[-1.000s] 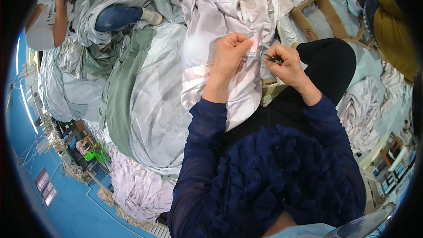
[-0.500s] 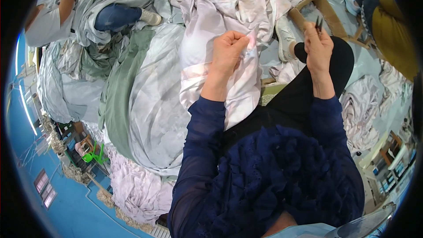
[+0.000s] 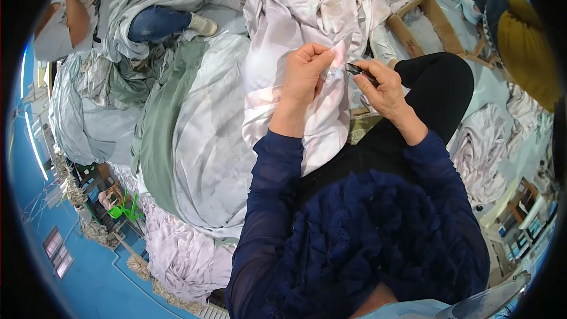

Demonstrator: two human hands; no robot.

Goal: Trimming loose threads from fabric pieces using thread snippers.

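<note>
A pale pinkish-white cloth (image 3: 274,53) with faint coloured patches lies bunched in front of me and drapes down toward my lap. My left hand (image 3: 304,74) pinches a raised edge of it between thumb and forefinger. Small dark thread snips (image 3: 361,73) sit in my right hand (image 3: 385,90), fingers closed round them. Their blades point left, right beside the pinched edge. Whether the blades touch the cloth I cannot tell.
Left of me, grey-white cloth (image 3: 215,130) and green cloth (image 3: 162,118) lie in a large heap. An open cardboard box (image 3: 446,26) stands ahead on the right. Another person's arm (image 3: 77,20) shows at far left, someone in mustard clothing (image 3: 527,53) at far right.
My right hand has come down and left with the snips, from above my knee to the cloth edge. My left hand keeps its pinch. At far left, the other person's arm has shifted.
</note>
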